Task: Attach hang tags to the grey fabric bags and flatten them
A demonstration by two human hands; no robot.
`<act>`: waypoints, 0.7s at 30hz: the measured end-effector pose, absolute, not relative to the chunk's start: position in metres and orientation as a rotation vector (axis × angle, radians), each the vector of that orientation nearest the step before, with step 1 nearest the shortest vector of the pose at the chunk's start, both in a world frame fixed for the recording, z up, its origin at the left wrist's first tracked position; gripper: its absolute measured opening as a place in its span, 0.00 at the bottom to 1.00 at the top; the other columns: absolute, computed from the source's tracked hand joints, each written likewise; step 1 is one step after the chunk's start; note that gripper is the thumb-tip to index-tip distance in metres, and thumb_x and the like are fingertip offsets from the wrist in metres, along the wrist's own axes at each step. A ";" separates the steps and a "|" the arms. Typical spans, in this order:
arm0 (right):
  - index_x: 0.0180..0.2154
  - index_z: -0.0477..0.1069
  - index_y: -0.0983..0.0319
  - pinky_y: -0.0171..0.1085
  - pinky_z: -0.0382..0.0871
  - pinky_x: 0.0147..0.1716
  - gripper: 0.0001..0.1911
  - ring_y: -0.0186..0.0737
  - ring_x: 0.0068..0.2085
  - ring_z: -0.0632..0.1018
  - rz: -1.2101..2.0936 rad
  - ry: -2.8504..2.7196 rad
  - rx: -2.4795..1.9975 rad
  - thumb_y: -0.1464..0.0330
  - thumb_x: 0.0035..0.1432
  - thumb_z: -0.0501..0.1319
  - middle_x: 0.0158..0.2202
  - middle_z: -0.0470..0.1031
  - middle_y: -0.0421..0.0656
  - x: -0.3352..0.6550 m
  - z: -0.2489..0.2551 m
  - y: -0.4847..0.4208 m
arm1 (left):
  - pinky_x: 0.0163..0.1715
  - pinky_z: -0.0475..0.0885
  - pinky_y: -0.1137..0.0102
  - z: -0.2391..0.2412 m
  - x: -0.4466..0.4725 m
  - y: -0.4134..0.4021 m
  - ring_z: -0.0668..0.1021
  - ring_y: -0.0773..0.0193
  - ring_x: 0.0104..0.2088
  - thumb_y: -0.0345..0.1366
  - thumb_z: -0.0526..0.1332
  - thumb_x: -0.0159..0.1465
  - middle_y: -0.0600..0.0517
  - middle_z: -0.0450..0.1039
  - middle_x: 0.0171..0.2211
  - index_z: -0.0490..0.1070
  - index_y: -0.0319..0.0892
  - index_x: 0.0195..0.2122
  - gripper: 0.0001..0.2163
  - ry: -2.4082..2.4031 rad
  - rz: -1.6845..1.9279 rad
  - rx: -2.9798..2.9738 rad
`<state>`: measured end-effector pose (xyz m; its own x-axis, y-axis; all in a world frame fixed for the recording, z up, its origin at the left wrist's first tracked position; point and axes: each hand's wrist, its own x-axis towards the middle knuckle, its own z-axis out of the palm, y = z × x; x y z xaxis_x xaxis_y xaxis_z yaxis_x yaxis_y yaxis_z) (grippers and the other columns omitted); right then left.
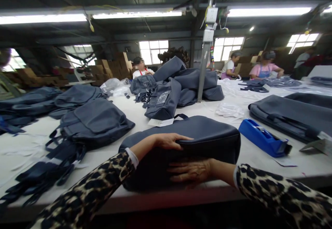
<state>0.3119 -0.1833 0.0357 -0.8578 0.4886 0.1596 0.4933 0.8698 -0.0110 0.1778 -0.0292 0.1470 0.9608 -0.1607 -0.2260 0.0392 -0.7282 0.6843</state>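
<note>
A dark navy bag [207, 129] lies on its side at the front edge of the table, its dark near face turned to me. On its upper edge rests my left hand [169, 141], fingers stretched out over the top. My right hand [193, 170] lies flat against the near face, fingers spread and pointing left. Neither hand is closed on anything. Behind the bag, a small black strap loop [181, 116] and a white tag [160, 122] show.
Left stands a navy backpack [95, 122] with loose straps [52, 167]. A bag pile [166, 94] surrounds a metal post [203, 66]. Right are a blue tape dispenser [263, 137] and another navy bag [293, 115]. Co-workers [266, 69] work across the table.
</note>
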 end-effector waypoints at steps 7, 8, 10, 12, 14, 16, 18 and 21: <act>0.67 0.52 0.60 0.47 0.47 0.67 0.34 0.45 0.69 0.49 0.261 -2.807 -0.833 0.57 0.65 0.57 0.69 0.49 0.50 0.320 0.009 -0.168 | 0.67 0.47 0.65 0.116 0.173 -0.040 0.51 0.62 0.69 0.32 0.54 0.69 0.51 0.47 0.70 0.56 0.47 0.67 0.25 -0.235 -0.394 2.400; 0.67 0.52 0.57 0.47 0.48 0.66 0.34 0.45 0.69 0.50 0.294 -2.793 -0.880 0.56 0.64 0.58 0.70 0.49 0.47 0.321 0.006 -0.167 | 0.67 0.47 0.65 0.111 0.171 -0.042 0.50 0.61 0.69 0.33 0.54 0.70 0.50 0.47 0.70 0.56 0.48 0.67 0.24 -0.243 -0.382 2.414; 0.67 0.51 0.54 0.44 0.51 0.66 0.36 0.46 0.69 0.51 0.331 -2.771 -0.977 0.54 0.63 0.59 0.70 0.49 0.43 0.323 0.002 -0.167 | 0.68 0.46 0.61 0.103 0.166 -0.044 0.50 0.60 0.70 0.36 0.52 0.71 0.50 0.47 0.70 0.55 0.49 0.67 0.23 -0.231 -0.350 2.427; 0.68 0.51 0.54 0.43 0.52 0.65 0.36 0.46 0.68 0.53 0.312 -2.764 -1.055 0.53 0.63 0.58 0.70 0.48 0.43 0.325 0.001 -0.168 | 0.68 0.43 0.57 0.095 0.158 -0.045 0.49 0.60 0.70 0.38 0.50 0.72 0.51 0.47 0.70 0.54 0.51 0.67 0.22 -0.198 -0.307 2.399; 0.68 0.49 0.54 0.44 0.53 0.65 0.35 0.47 0.67 0.56 0.257 -2.757 -1.117 0.53 0.64 0.56 0.70 0.48 0.44 0.325 0.001 -0.171 | 0.68 0.40 0.54 0.089 0.150 -0.046 0.47 0.60 0.70 0.39 0.49 0.72 0.52 0.46 0.70 0.53 0.53 0.67 0.22 -0.179 -0.256 2.341; 0.68 0.48 0.54 0.46 0.53 0.64 0.34 0.47 0.66 0.59 0.198 -2.746 -1.184 0.54 0.65 0.55 0.70 0.47 0.45 0.324 0.000 -0.176 | 0.68 0.38 0.54 0.082 0.143 -0.047 0.47 0.60 0.70 0.40 0.50 0.72 0.53 0.46 0.70 0.53 0.53 0.67 0.22 -0.186 -0.202 2.288; 0.68 0.49 0.54 0.47 0.55 0.63 0.35 0.48 0.64 0.63 0.142 -2.743 -1.263 0.55 0.65 0.56 0.70 0.49 0.47 0.320 0.000 -0.186 | 0.68 0.39 0.56 0.077 0.137 -0.049 0.47 0.60 0.70 0.41 0.50 0.72 0.53 0.46 0.70 0.53 0.52 0.67 0.23 -0.203 -0.151 2.256; 0.68 0.51 0.58 0.43 0.62 0.59 0.33 0.44 0.61 0.68 0.012 -2.737 -1.382 0.61 0.65 0.57 0.66 0.59 0.49 0.311 0.015 -0.212 | 0.68 0.41 0.56 0.070 0.130 -0.053 0.47 0.59 0.70 0.40 0.51 0.71 0.51 0.46 0.70 0.53 0.50 0.68 0.23 -0.219 -0.083 2.222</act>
<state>0.3110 -0.2123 0.0153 -0.5916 0.8037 0.0639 0.8031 0.5944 -0.0411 0.1305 -0.0532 0.0703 0.9823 -0.1864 0.0176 -0.1280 -0.6000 0.7897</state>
